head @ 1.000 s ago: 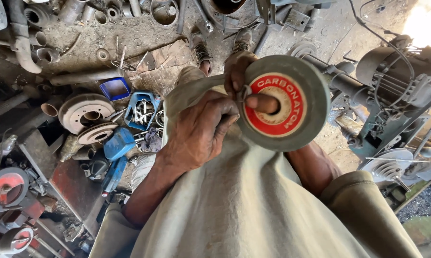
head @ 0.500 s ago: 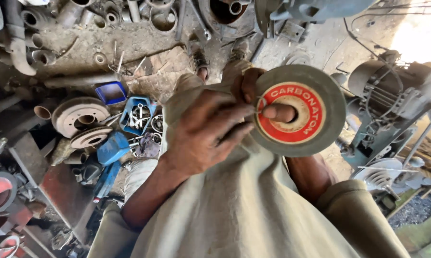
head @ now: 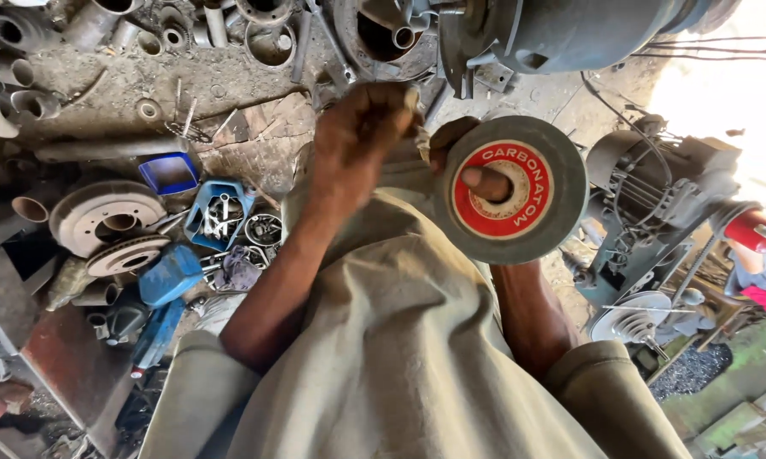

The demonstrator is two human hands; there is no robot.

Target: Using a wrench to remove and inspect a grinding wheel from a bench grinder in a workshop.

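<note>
We have lifted our left hand (head: 357, 140) off the grinding wheel (head: 512, 201), its fingers now curled shut on something small, while our right hand (head: 468, 166) holds the wheel above our lap, one finger through its hole.

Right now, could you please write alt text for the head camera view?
A person's right hand holds up a grey grinding wheel with a red round label, one finger through its centre hole. The left hand is closed beside the wheel's edge, above a floor strewn with brake discs, pipes and blue trays.
</note>
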